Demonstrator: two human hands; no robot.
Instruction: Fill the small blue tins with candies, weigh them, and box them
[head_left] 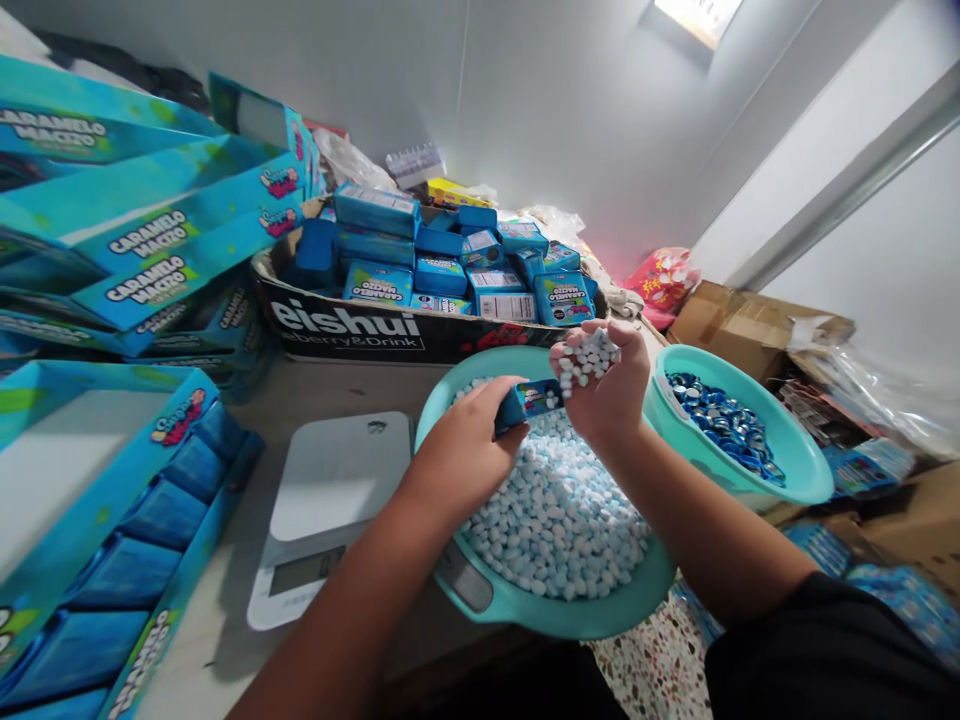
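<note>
My left hand is wrapped round a small blue candy tin, tilted sideways above a turquoise basin. White and pale blue candies fill much of that basin. Beside the tin's mouth, my right hand is cupped round a handful of the same candies, fingers curled upward. A few candies show right at the tin's opening. To the left of the basin lies a white kitchen scale, its display partly hidden by my left forearm.
A black carton full of blue tins stands behind the basin. A second turquoise basin at right holds shiny blue lids. Blue display boxes are stacked at left, with one packed display box in front.
</note>
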